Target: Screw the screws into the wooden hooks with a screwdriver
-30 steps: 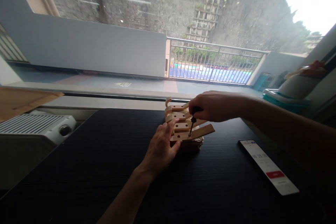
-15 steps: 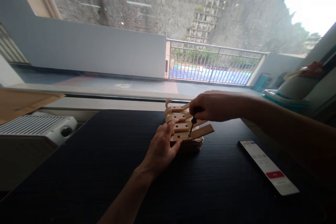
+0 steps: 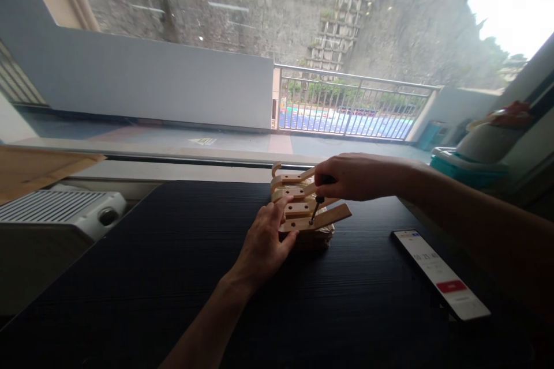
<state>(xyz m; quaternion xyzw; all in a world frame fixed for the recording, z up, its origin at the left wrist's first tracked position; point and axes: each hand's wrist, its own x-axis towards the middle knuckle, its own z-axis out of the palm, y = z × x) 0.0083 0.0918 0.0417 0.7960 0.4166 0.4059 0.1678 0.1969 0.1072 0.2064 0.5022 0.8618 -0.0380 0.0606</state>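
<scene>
Several pale wooden hooks (image 3: 296, 207), each with two dark holes and an upturned end, lie in a row across a low block-like base (image 3: 322, 238); what the base is I cannot make out. My left hand (image 3: 266, 237) grips the left part of the nearest hook, thumb along its near edge and fingers over its far side. Wrapped round the dark handle of a screwdriver (image 3: 316, 210), my right hand (image 3: 341, 177) is above the row. The shaft slants down and its tip meets the right hole of the nearest hook. Any screw head there is too small to tell.
The black tabletop (image 3: 182, 277) carries a phone (image 3: 445, 277) with a lit timer screen to the right. Left of the table are a white radiator (image 3: 82, 210) and a brown board (image 3: 43, 173). A window with a railing (image 3: 359, 104) outside lies beyond the far edge.
My right hand has shifted slightly down and turned a little with the screwdriver, whose tip stays at the same hole. The left hand keeps its hold.
</scene>
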